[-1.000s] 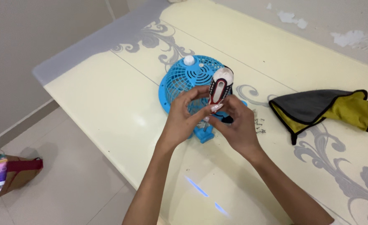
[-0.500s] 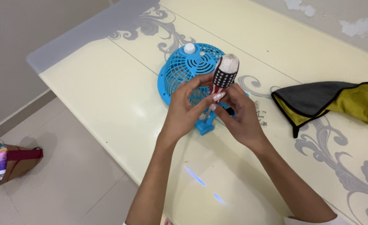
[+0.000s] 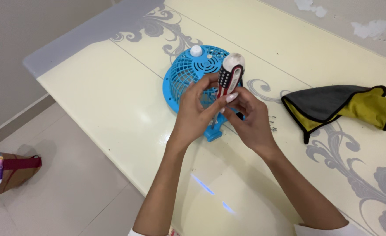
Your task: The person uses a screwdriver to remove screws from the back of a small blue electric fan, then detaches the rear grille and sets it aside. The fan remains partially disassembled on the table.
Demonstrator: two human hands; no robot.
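Observation:
A small blue fan [image 3: 192,70] lies face down on the cream table [image 3: 114,100], its round grille and white knob upward. A screwdriver [image 3: 229,75] with a red, black and white handle stands upright over the fan's stand. My right hand [image 3: 250,117] grips the handle from the right. The fingers of my left hand [image 3: 197,110] pinch the lower handle and shaft from the left. The screwdriver's tip is hidden behind my fingers.
A grey and yellow cloth [image 3: 339,105] lies folded on the table to the right. On the floor at the far left sits a brown bag [image 3: 7,172] with colourful contents. The table's near edge runs diagonally below my forearms.
The screwdriver has turned more upright between my hands, and the view has shifted slightly. The fan stays in place.

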